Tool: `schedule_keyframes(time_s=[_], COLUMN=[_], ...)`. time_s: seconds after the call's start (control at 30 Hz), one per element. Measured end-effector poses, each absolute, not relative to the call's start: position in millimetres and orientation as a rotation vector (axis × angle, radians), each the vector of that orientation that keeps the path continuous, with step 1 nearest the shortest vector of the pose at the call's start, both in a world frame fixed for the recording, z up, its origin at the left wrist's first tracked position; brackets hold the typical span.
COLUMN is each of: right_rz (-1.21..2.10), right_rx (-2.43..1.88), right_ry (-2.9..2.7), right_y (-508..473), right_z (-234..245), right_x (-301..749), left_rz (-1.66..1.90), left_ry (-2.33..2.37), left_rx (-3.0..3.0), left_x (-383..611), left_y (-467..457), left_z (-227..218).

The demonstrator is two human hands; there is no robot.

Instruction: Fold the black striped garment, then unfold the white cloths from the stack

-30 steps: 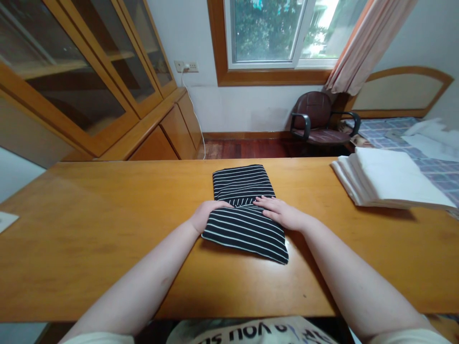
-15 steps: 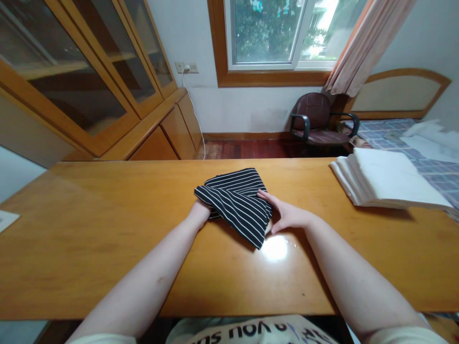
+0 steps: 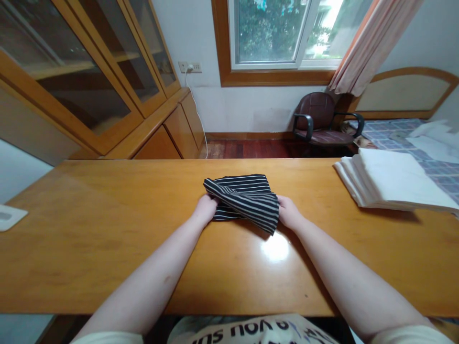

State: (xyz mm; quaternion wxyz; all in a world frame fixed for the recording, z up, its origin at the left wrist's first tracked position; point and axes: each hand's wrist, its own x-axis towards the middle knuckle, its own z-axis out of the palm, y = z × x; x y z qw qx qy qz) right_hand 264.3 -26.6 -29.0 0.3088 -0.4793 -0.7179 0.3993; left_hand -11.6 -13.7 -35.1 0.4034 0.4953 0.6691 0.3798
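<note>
A black cloth with white stripes, folded in layers, lies on the wooden table in front of me. Its upper flap is raised and turned back, with one corner hanging toward me. At the cloth's left edge, my left hand is closed on the fabric, its fingertips tucked under the flap. My right hand grips the right edge, and the flap hides most of its fingers.
On the right of the table sits a stack of folded white cloths. A white object lies at the left edge. Beyond are a glass-door cabinet, an office chair and a bed.
My right hand has gone from resting spread on the cloth's right side to gripping its edge. The front corner has lifted and swung back, and the flap now bunches more.
</note>
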Motion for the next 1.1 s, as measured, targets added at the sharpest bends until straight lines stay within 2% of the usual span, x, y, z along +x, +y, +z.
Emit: schedule_keyframes(time_s=[0.2,0.37,0.67,0.97,1.1], right_rz=[1.131,1.218,0.856,0.786,0.738], right_rx=[-1.353,-1.415,-1.727,-1.822,-1.858], right_ry=[-1.538,-1.531,-1.698,-1.761,-1.735], right_y=[-19,-20,-20,-18,-17], right_z=[-37,-29,-28,-23,-24], right_x=[270,267,258,256,256], left_rz=[0.877,0.91,1.018,0.988,1.057], left_ry=[1.763,1.768,1.639,1.634,1.47], left_rx=[1.313,1.291,1.058,0.959,0.807], left_x=[-15,-16,-12,-15,-16], left_y=[-14,-14,-30,-26,-29], left_z=[-36,-39,-32,-28,-27])
